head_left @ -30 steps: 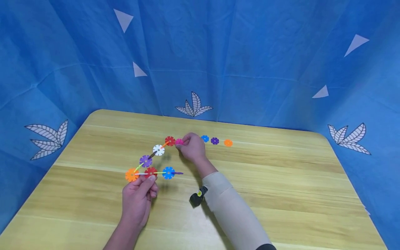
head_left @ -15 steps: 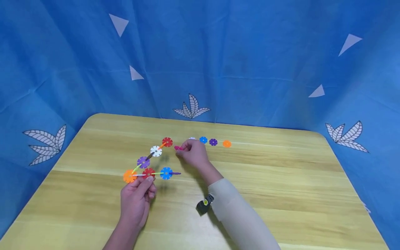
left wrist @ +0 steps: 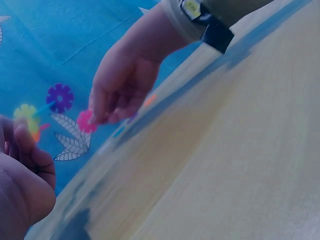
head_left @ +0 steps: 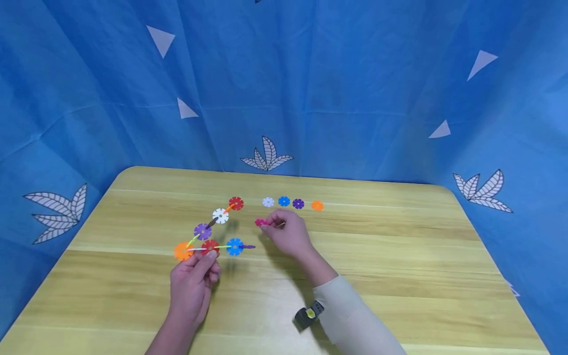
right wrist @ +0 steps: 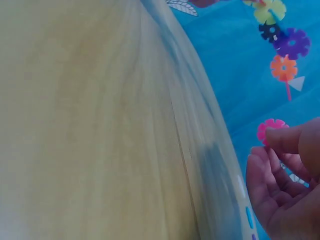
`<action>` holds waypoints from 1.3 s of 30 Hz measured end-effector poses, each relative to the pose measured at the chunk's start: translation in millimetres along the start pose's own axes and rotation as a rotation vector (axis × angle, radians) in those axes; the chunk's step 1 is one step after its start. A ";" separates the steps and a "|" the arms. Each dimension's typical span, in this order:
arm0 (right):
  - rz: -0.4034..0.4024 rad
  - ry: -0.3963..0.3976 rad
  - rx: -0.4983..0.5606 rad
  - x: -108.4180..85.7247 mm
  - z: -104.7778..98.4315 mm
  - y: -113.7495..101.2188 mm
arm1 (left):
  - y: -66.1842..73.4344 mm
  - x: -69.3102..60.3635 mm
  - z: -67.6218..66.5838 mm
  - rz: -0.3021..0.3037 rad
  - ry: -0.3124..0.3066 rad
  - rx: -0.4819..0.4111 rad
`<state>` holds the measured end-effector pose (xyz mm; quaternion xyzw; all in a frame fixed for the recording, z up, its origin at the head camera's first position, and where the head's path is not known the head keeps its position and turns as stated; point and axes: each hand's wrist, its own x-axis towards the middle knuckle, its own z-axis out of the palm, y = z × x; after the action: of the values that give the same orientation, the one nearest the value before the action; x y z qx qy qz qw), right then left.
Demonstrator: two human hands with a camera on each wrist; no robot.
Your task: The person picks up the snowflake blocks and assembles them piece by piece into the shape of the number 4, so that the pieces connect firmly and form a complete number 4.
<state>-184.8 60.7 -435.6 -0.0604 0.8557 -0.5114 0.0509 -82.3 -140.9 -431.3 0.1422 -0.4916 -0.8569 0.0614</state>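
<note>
My left hand [head_left: 193, 283] pinches a red notched disc [head_left: 210, 247] between thumb and fingers. It belongs to a bent chain of interlocked plastic snowflake discs, some turned edge-on. One arm of the chain runs to a blue disc [head_left: 234, 247] and an edge-on purple disc [head_left: 249, 247]. From the orange disc [head_left: 182, 251] the other arm climbs through purple [head_left: 202, 231] and white [head_left: 220, 216] discs to a red end disc [head_left: 236, 203]. My right hand [head_left: 288, 234] pinches a loose pink disc [head_left: 260, 223], apart from the chain; the right wrist view shows thumb and fingertip on it.
Behind my right hand, a row of loose discs lies on the wooden table [head_left: 399, 256]: white [head_left: 268, 202], blue [head_left: 284, 201], purple [head_left: 298, 203] and orange [head_left: 317, 206]. A blue patterned cloth [head_left: 355, 98] hangs around the table's far side.
My right hand has drawn the pink disc off the row's left end, toward me, uncovering the white disc. My left hand keeps its grip on the chain. The head view has shifted slightly.
</note>
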 end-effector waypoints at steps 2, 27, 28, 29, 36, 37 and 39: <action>0.011 0.007 0.022 -7.4 -4.1 -1.8 | -0.2 1.4 1.1 -0.006 0.005 0.006; 0.071 -0.006 0.397 -60.5 -28.4 -5.3 | -0.7 11.3 11.4 -0.030 -0.015 0.043; 0.077 -0.003 0.411 -61.3 -28.2 -5.0 | -1.0 11.4 11.8 -0.031 -0.013 0.043; 0.080 -0.001 0.421 -62.0 -27.9 -4.9 | -1.1 11.5 12.2 -0.032 -0.012 0.044; 0.074 -0.013 0.454 -65.2 -24.4 -5.0 | -2.6 12.0 14.7 -0.026 -0.036 0.020; 0.069 -0.012 0.455 -65.4 -24.0 -4.6 | -2.9 12.0 15.4 -0.025 -0.044 0.017; 0.064 -0.011 0.457 -65.6 -23.5 -3.6 | -3.4 11.5 16.9 -0.025 -0.056 0.015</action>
<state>-123.3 89.7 -419.6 -0.0227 0.7187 -0.6898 0.0840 -98.2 -128.1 -428.3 0.1250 -0.4977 -0.8575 0.0359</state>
